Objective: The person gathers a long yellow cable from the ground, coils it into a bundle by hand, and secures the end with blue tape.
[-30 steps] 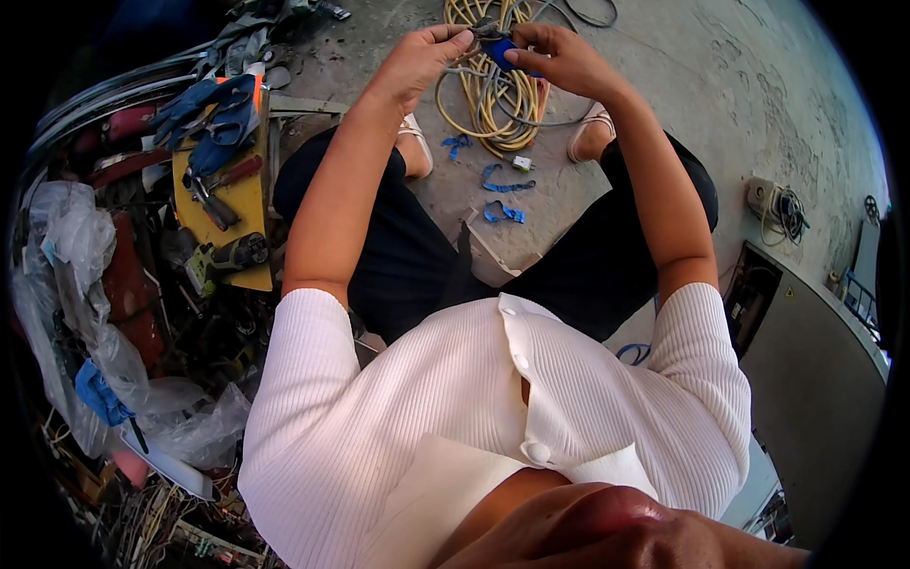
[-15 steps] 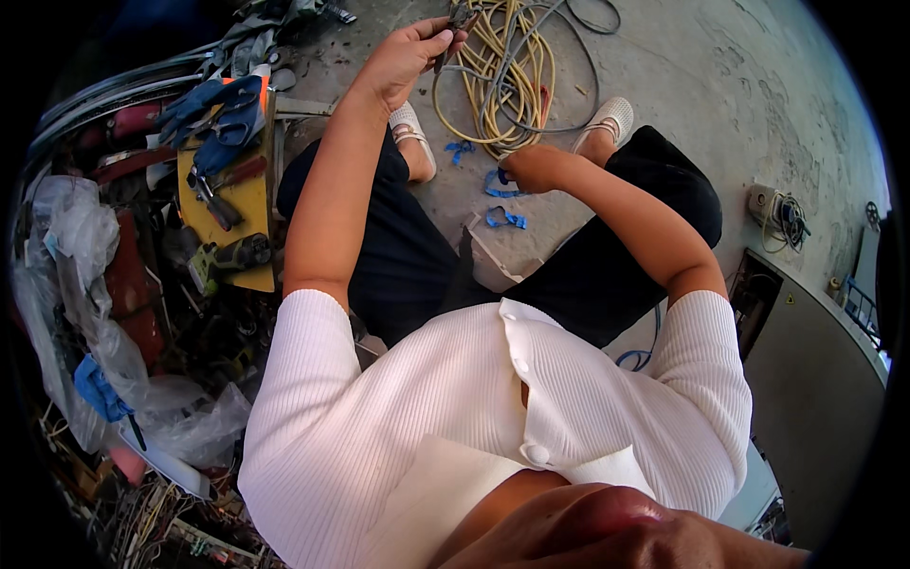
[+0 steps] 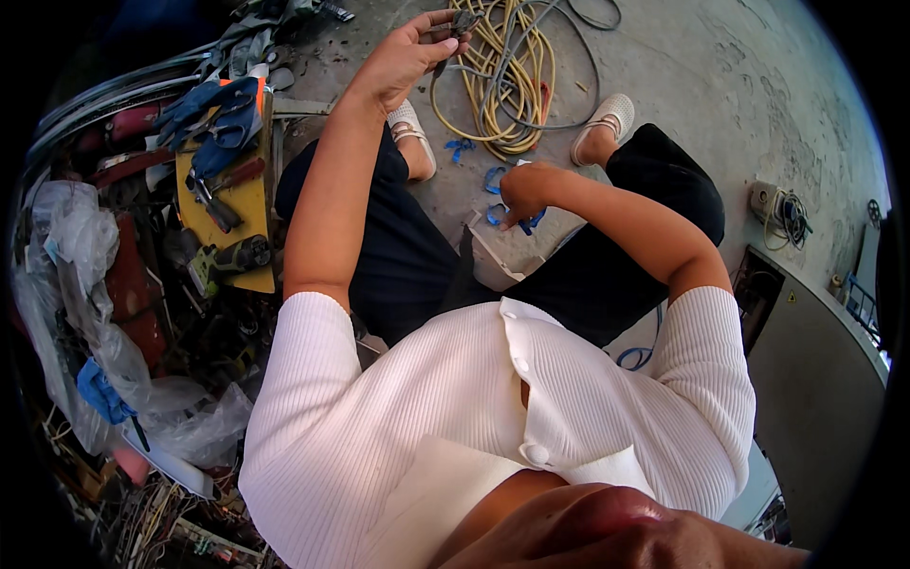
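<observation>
My left hand [image 3: 422, 52] is stretched far forward over the floor. Its thumb and fingers are closed on a dark, worn metal tool [image 3: 464, 23], whose exact kind I cannot make out. Between my knees, my right hand [image 3: 527, 190] is low, with curled fingers pointing down among the blue strips [image 3: 495, 178]. It partly covers another blue strip [image 3: 536, 221], and whatever its fingertips hold is hidden. A further blue scrap [image 3: 460, 149] lies on the concrete by my left shoe [image 3: 410, 140].
Yellow and grey cable [image 3: 517, 85] lies coiled ahead. At left, a yellow board [image 3: 204, 213] bears blue gloves [image 3: 227, 123] and a green-black power drill [image 3: 232, 261], beside scrap and clear plastic [image 3: 81, 256]. A grey metal cabinet [image 3: 815, 327] stands at right.
My right hand has moved down toward me, from beside the cable coil to over the blue strips. My left hand has barely moved and still holds the metal tool.
</observation>
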{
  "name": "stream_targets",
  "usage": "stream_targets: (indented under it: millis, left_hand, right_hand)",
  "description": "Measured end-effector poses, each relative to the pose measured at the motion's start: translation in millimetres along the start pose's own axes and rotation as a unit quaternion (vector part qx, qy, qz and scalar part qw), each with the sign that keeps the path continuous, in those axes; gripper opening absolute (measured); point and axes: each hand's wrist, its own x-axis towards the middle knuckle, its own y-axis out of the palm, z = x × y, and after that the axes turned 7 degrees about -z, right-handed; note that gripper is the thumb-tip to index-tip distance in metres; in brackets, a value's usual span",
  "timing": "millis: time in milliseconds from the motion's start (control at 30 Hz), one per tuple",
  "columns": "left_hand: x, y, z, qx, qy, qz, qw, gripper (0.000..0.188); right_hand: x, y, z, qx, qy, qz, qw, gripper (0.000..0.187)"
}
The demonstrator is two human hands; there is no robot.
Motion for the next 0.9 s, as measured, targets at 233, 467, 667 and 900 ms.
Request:
stream_targets:
  millis: [233, 467, 667, 900]
  left_hand:
    - [2, -4, 2, 0.013, -0.012, -0.003, 1.000, 0.031]
    - [-2, -5, -3, 0.114, 0.057, 0.029, 0.991, 0.031]
    - [-8, -1, -12, 0.130, 0.045, 0.085, 0.987, 0.034]
    - [-4, -6, -11, 0.093, 0.064, 0.110, 0.988, 0.033]
  right_hand:
    - [18, 33, -4, -0.038, -0.050, 0.033, 0.998, 0.031]
    - [5, 5, -7, 0.028, -0.016, -0.153, 0.988, 0.033]
    - [3, -60, -39, 0.191, -0.004, -0.632, 0.751, 0.037]
    - [-12, -96, -41, 0.200, -0.132, -0.708, 0.664, 0.042]
